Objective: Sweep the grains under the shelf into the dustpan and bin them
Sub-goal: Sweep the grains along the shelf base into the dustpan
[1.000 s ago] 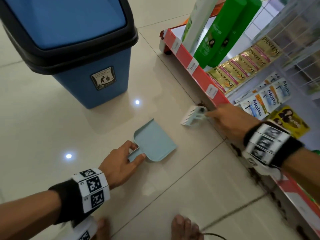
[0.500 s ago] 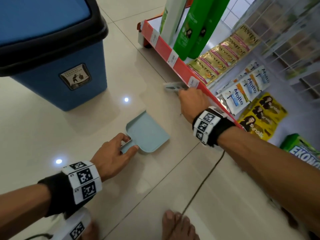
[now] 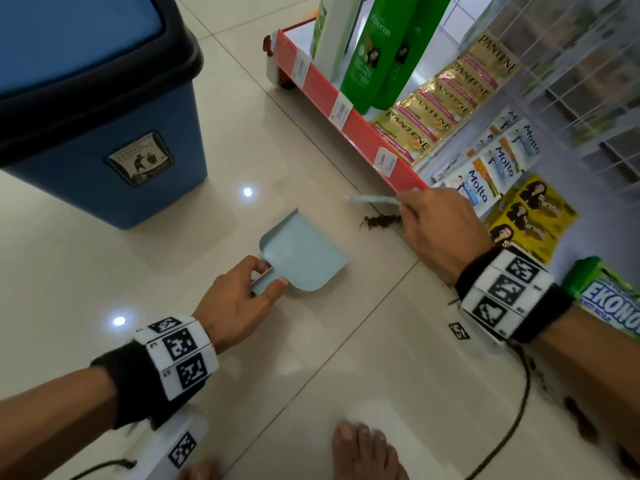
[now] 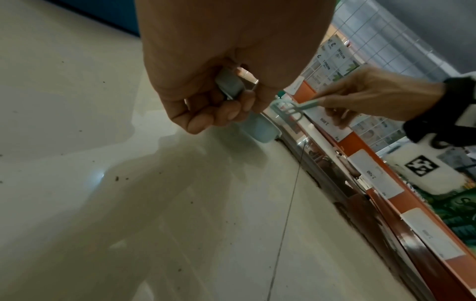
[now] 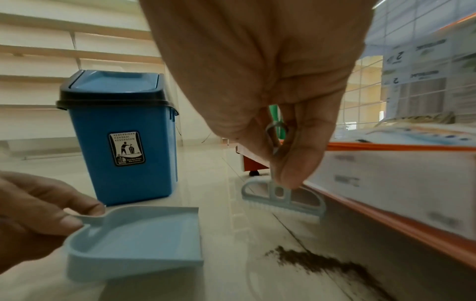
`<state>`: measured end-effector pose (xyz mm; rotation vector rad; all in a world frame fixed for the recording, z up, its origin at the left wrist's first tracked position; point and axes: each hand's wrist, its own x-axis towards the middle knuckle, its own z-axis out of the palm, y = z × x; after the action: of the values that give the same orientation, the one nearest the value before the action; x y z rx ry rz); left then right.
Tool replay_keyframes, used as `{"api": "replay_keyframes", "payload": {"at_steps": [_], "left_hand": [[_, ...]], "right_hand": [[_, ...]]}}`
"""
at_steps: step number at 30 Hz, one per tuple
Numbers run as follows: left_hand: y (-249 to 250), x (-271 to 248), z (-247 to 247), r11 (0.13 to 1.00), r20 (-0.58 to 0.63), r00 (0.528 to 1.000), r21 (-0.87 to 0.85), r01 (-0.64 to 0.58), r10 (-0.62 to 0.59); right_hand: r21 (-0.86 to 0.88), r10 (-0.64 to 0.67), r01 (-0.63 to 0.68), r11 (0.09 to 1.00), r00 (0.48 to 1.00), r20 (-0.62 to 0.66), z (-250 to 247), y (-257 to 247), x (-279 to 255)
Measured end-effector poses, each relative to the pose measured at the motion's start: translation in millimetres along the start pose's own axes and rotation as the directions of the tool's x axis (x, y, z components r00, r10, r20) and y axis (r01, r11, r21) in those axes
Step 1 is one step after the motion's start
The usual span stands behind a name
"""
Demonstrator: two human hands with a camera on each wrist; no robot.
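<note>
A small pale blue dustpan [image 3: 304, 258] [image 5: 139, 234] lies on the tiled floor, and my left hand [image 3: 239, 296] [image 4: 219, 101] pinches its short handle. My right hand [image 3: 436, 226] [image 5: 283, 142] pinches the handle of a small pale blue brush [image 3: 372, 199] [image 5: 283, 201] [image 4: 291, 108] at the shelf's front edge [image 3: 346, 109]. Its head hangs just above the floor, beyond the grains. A dark pile of grains [image 3: 379, 221] [image 5: 322, 262] lies by the shelf's base, between brush and my wrist, right of the dustpan. More grains trail along the shelf base [image 3: 575, 410].
A blue bin [image 3: 104, 126] [image 5: 121, 138] with a black-rimmed swing lid stands on the floor at the left. The low shelf carries green bottles [image 3: 367, 53] and sachets [image 3: 440, 98]. My bare toes [image 3: 363, 448] and a cable [image 3: 519, 410] are at the bottom.
My right hand swung the brush along the shelf's edge and now holds it above a grain pile that has come into view. The left hand kept hold of the dustpan.
</note>
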<state>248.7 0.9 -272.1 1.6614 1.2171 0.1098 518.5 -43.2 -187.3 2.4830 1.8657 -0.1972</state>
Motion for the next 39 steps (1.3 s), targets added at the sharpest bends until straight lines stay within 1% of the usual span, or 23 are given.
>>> {"api": "replay_keyframes", "payload": {"at_steps": [2, 4, 6, 8, 11, 14, 16, 18, 20, 21, 23, 25, 27, 30, 33, 35, 37, 39], "left_hand": [[1.1, 0.5, -0.3, 1.0, 0.003, 1.0, 0.003, -0.022, 0.022], [3.3, 0.0, -1.6, 1.0, -0.002, 1.0, 0.006, -0.022, 0.022], [5.4, -0.1, -3.0, 0.999, -0.006, 0.999, 0.007, -0.037, 0.037], [7.3, 0.3, -1.5, 0.999, -0.024, 0.999, -0.02, -0.034, 0.033], [5.4, 4.4, 4.4, 0.998, -0.065, 0.998, -0.058, -0.015, 0.011], [7.1, 7.5, 10.9, 0.999, -0.069, 0.997, -0.034, -0.03, 0.028], [9.3, 4.4, 15.1, 0.999, -0.068, 0.996, -0.018, -0.051, 0.05], [10.5, -2.0, 20.8, 0.998, -0.059, 0.997, -0.024, -0.058, 0.057], [9.5, -11.1, 28.2, 0.997, -0.055, 0.997, -0.052, -0.049, 0.046], [8.5, -16.9, 32.1, 0.997, -0.053, 0.998, -0.066, -0.041, 0.038], [6.3, -28.6, 38.9, 0.996, -0.046, 0.999, -0.085, -0.027, 0.023], [4.4, -37.7, 43.3, 0.994, -0.049, 0.999, -0.105, -0.015, 0.01], [2.5, -42.9, 45.1, 0.992, -0.063, 0.998, -0.124, -0.005, -0.002], [-1.4, -49.2, 42.7, 0.992, -0.068, 0.998, -0.129, -0.002, -0.007], [-7.7, -56.8, 39.7, 0.994, -0.059, 0.998, -0.109, -0.01, 0.004], [-11.9, -60.1, 38.5, 0.995, -0.059, 0.998, -0.103, -0.01, 0.004], [-14.3, -61.2, 38.1, 0.994, -0.055, 0.999, -0.106, -0.008, 0.002], [-13.9, -60.0, 39.1, 0.994, -0.044, 0.999, -0.113, -0.01, 0.005]], "right_hand": [[0.007, -0.07, 0.071, 0.997, 0.995, -0.065, 2.4, -17.4, 20.4], [-0.04, -0.101, 0.098, 0.994, 0.993, -0.068, 8.5, -31.5, 45.3], [-0.12, -0.079, 0.075, 0.99, 0.996, -0.028, 14.7, -42.7, 65.0], [-0.155, -0.012, 0.018, 0.988, 0.999, 0.039, 21.1, -45.5, 70.8], [-0.172, 0.036, -0.013, 0.985, 0.99, 0.134, 27.3, -31.2, 51.0], [-0.138, 0.058, -0.031, 0.99, 0.978, 0.202, 21.4, -1.0, 13.5], [-0.131, 0.036, -0.008, 0.991, 0.976, 0.213, 10.5, 16.7, -8.9], [-0.067, -0.014, 0.025, 0.997, 0.987, 0.162, -0.8, 24.7, -19.9], [0.014, -0.115, 0.114, 0.993, 0.992, 0.057, -4.0, 19.5, -15.4], [0.03, -0.17, 0.17, 0.985, 0.985, 0.013, -3.4, 11.4, -8.1], [0.052, -0.253, 0.255, 0.966, 0.967, -0.034, 2.3, -9.4, 13.8], [0.1, -0.285, 0.286, 0.953, 0.958, -0.018, 12.3, -28.1, 35.0], [0.087, -0.312, 0.307, 0.948, 0.948, 0.054, 21.0, -35.1, 45.5], [-0.003, -0.294, 0.3, 0.954, 0.938, 0.186, 25.2, -17.7, 36.8], [-0.066, -0.263, 0.292, 0.954, 0.924, 0.279, 20.6, 17.9, 7.2], [-0.091, -0.215, 0.257, 0.962, 0.921, 0.326, 13.7, 41.9, -15.4], [-0.09, -0.191, 0.227, 0.97, 0.935, 0.3, 5.3, 56.1, -32.1], [-0.045, -0.212, 0.228, 0.973, 0.95, 0.23, -2.4, 55.5, -36.5]]}}
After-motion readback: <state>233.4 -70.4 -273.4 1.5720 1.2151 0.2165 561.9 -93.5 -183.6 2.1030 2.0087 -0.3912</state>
